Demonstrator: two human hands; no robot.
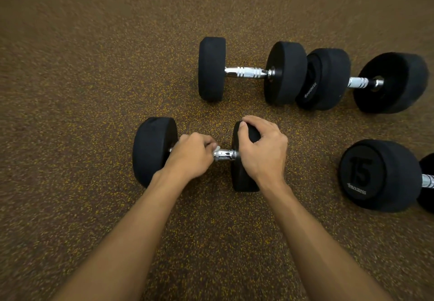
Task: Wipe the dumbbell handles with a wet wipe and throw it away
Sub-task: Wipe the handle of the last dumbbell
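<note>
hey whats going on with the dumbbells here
A person is wiping the nearest dumbbell. The left hand holds a white wet wipe against its chrome handle, while the right hand grips the end weight, likely to steady it. Three other dumbbells lie untouched on the speckled floor.

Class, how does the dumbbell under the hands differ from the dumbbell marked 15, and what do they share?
The dumbbell under the hands is held: the left hand grips a wipe round its handle and the right hand grips one head. The dumbbell marked 15 lies untouched. The held dumbbell shows whole; the marked one is cut off by the frame edge. Both have black heads and chrome handles.
</note>
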